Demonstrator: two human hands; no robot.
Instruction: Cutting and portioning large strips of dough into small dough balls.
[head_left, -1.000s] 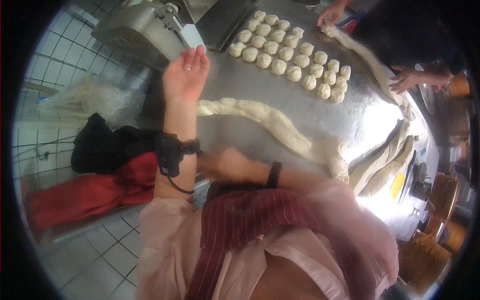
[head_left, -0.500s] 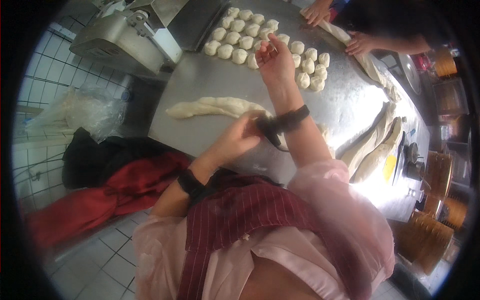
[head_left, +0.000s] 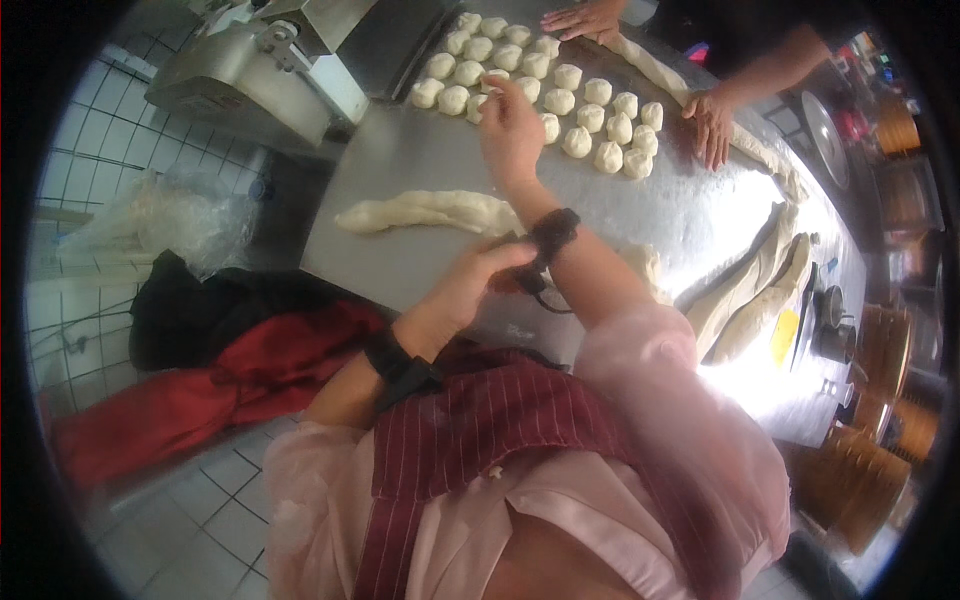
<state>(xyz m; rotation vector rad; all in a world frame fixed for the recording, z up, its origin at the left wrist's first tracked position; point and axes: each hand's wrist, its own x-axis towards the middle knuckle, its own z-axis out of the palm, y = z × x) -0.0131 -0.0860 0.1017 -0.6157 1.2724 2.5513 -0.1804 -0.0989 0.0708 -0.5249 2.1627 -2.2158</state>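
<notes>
In the head view, your left hand [head_left: 475,285] had its thumb against the black device [head_left: 556,232] on your right wrist; its hidden fingers' grip, I couldn't tell. Your right hand [head_left: 512,135] was half-curled, apparently empty, dough balls [head_left: 560,102] just beside its fingers. A careless swing could have squashed them; a loose strap could have dropped the device onto the counter [head_left: 385,160].
</notes>
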